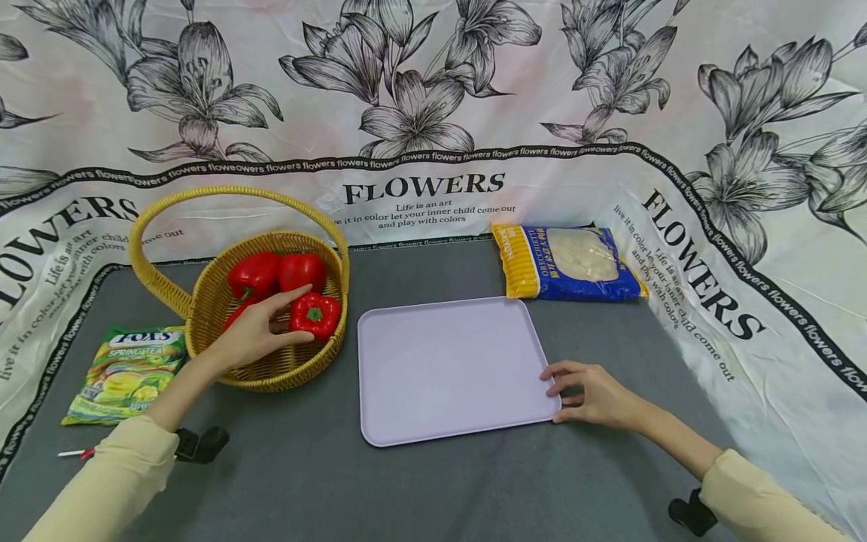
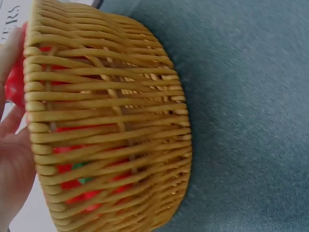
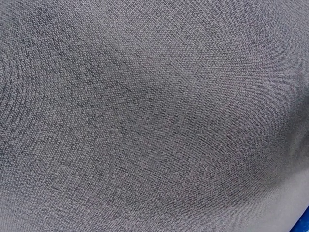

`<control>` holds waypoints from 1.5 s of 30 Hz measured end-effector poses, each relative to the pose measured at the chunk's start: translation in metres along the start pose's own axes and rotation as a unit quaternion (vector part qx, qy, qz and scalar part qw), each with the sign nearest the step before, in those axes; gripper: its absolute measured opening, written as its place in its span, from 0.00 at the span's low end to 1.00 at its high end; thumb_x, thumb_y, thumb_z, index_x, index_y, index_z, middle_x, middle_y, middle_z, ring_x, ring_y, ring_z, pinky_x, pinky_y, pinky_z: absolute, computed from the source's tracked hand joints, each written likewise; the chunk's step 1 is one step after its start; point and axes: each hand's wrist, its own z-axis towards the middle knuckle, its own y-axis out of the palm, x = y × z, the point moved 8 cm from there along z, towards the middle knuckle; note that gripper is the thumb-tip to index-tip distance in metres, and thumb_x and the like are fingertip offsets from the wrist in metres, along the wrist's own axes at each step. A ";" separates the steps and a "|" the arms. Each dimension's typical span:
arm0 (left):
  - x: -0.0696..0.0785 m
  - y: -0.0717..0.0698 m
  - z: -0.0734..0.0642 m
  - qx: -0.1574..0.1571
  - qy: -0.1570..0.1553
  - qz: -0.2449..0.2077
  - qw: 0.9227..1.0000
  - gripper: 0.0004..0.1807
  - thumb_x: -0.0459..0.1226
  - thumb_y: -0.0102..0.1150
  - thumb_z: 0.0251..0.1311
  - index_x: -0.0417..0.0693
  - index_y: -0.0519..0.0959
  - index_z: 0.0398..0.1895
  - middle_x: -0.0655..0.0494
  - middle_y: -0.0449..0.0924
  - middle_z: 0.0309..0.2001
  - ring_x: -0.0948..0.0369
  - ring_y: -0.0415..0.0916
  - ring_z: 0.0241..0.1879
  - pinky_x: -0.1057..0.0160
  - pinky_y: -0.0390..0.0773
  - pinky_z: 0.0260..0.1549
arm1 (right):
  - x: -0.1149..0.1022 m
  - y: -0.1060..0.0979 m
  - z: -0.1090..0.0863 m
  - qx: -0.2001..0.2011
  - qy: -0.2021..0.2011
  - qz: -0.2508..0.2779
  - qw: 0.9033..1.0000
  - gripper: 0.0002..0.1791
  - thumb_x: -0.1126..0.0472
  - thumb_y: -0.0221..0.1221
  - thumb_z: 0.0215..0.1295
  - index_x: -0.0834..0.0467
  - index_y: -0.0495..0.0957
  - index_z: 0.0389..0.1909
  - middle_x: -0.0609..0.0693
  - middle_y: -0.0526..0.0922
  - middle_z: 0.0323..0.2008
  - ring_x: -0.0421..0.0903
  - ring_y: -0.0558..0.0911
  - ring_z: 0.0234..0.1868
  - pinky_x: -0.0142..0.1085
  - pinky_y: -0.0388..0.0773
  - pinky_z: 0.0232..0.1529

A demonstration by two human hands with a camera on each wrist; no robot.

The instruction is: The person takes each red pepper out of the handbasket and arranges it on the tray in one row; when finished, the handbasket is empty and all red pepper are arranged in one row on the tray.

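Note:
My left hand (image 1: 254, 331) reaches into the yellow wicker basket (image 1: 271, 384) and grips a red bell pepper (image 1: 315, 316), thumb on its near side and fingers on its far side. In the left wrist view this pepper (image 2: 15, 82) shows at the basket's rim, beside the hand (image 2: 14, 166). More red peppers (image 1: 254, 275) lie in the basket, one partly hidden behind the hand. My right hand (image 1: 596, 395) rests its fingertips on the right edge of a pale lilac tray (image 1: 450, 373), fingers loosely bent. The right wrist view shows mostly grey cloth, without the hand.
A green bag of Fox's candy (image 1: 129, 376) lies left of the basket, with a thin red-and-white stick (image 1: 77, 454) in front of it. Behind the tray lies a blue and yellow pasta bag (image 1: 569, 263). The basket's tall handle (image 1: 237, 190) arches at its back.

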 end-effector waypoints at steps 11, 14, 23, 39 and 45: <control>-0.008 0.004 0.005 -0.030 -0.038 -0.051 0.998 0.48 0.32 0.70 0.51 0.37 0.54 0.73 0.33 0.64 0.65 0.41 0.68 0.61 0.49 0.75 0.52 | 0.003 0.001 -0.001 0.009 0.013 -0.001 1.000 0.14 0.62 0.74 0.46 0.60 0.83 0.34 0.58 0.78 0.48 0.54 0.79 0.46 0.30 0.82 0.36; -0.010 0.004 0.005 -0.018 -0.053 -0.079 0.995 0.46 0.35 0.72 0.51 0.37 0.58 0.71 0.33 0.68 0.62 0.41 0.72 0.58 0.49 0.76 0.51 | 0.004 0.001 -0.001 0.010 0.012 -0.003 1.000 0.14 0.62 0.74 0.46 0.60 0.83 0.34 0.58 0.78 0.48 0.54 0.79 0.46 0.30 0.82 0.36; -0.011 -0.006 0.001 0.030 -0.078 -0.061 0.995 0.44 0.42 0.75 0.47 0.40 0.66 0.68 0.38 0.78 0.53 0.49 0.79 0.46 0.60 0.81 0.40 | 0.004 0.000 -0.001 0.010 0.020 -0.004 1.000 0.14 0.61 0.75 0.45 0.59 0.84 0.34 0.57 0.78 0.48 0.52 0.79 0.47 0.30 0.82 0.36; -0.004 -0.017 -0.015 0.046 -0.132 -0.182 0.973 0.45 0.39 0.71 0.52 0.45 0.59 0.73 0.36 0.63 0.66 0.43 0.70 0.60 0.69 0.79 0.44 | 0.004 0.001 -0.002 0.007 0.021 0.002 1.000 0.13 0.57 0.73 0.49 0.58 0.84 0.35 0.57 0.78 0.49 0.54 0.78 0.48 0.31 0.82 0.38; 0.004 -0.022 -0.022 0.055 -0.146 -0.215 0.964 0.45 0.39 0.70 0.53 0.47 0.58 0.73 0.36 0.57 0.69 0.41 0.67 0.61 0.67 0.79 0.44 | 0.005 0.001 -0.002 0.008 0.019 0.004 1.000 0.13 0.58 0.73 0.49 0.58 0.84 0.35 0.57 0.78 0.49 0.54 0.78 0.48 0.31 0.82 0.38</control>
